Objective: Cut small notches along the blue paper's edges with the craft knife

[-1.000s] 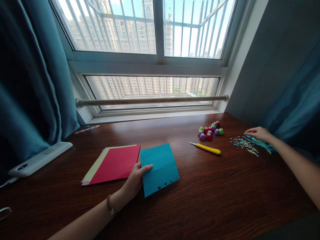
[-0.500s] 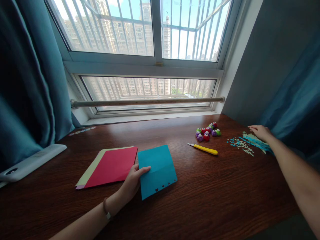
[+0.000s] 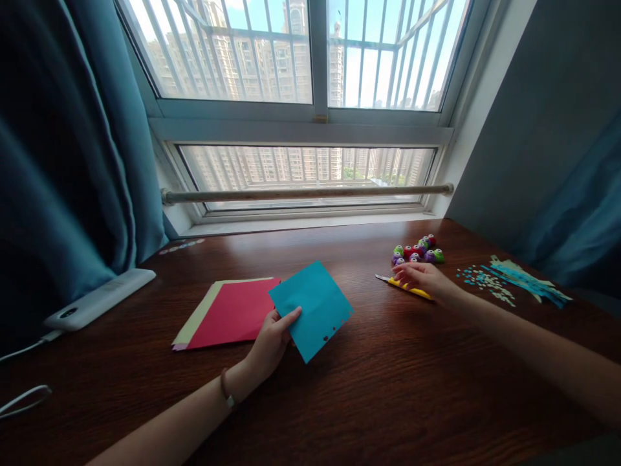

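Left of the blue sheet (image 3: 313,307): red paper stack (image 3: 233,314) on the counter (image 3: 388,388). Left hand (image 3: 272,340) pinching the blue sheet's near corner. Right of it, right hand (image 3: 422,277) settling loosely over the yellow craft knife (image 3: 407,288); grip unclear. Best grasped by the handle, blade away. No containers visible.

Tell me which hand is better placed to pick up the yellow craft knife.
Right. The right hand already rests over the yellow craft knife, fingers on its handle. The left hand is busy pinching the blue paper and lies farther off.
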`<state>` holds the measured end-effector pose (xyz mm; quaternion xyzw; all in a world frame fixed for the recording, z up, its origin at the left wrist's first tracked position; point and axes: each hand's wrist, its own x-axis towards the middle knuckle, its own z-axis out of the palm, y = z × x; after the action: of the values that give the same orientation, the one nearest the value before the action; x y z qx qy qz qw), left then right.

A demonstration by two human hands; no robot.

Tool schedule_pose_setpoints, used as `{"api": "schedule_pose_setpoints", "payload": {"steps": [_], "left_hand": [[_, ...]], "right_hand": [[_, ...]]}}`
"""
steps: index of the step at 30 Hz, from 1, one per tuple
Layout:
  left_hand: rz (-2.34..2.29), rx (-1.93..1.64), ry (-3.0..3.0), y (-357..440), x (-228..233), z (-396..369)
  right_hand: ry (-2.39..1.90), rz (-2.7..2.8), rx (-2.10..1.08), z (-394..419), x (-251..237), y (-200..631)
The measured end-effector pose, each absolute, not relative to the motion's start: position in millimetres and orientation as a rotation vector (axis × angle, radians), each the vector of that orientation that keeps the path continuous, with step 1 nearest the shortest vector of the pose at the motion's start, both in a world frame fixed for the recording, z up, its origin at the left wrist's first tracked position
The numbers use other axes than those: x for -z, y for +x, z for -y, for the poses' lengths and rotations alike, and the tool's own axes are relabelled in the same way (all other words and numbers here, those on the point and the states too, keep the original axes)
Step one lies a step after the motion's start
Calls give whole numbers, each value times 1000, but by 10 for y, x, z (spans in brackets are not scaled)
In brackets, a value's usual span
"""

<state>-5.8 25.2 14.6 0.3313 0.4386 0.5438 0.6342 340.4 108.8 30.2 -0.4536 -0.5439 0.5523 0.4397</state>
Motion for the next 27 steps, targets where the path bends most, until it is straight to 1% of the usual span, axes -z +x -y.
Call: {"api": "schedule_pose_setpoints", "payload": {"steps": [3, 6, 10, 13, 17, 24, 27], "left_hand": [[-991, -1299, 736, -53, -136, -264], [-973, -1340, 718, -53, -129, -270], [-948, -1368, 712, -51, -106, -276], [-943, -1356, 718, -50, -78, -280], [-925, -1324, 738, -65, -55, -277], [-881, -1404, 765, -129, -83, -325], [-891, -1362, 824, -133, -75, -346]], "right_hand": [[-1042, 1375, -1620, -743, -172, 2767], [-986, 1170, -1793, -525, -90, 2299], [-777, 1034, -1863, -471, -30, 1950], [-688, 1031, -1811, -518, -16, 1909], [-707, 1047, -1783, -575, -62, 2045], [-891, 1231, -1805, -701, -222, 2237], [-1021, 1291, -1775, -775, -217, 2279]]}}
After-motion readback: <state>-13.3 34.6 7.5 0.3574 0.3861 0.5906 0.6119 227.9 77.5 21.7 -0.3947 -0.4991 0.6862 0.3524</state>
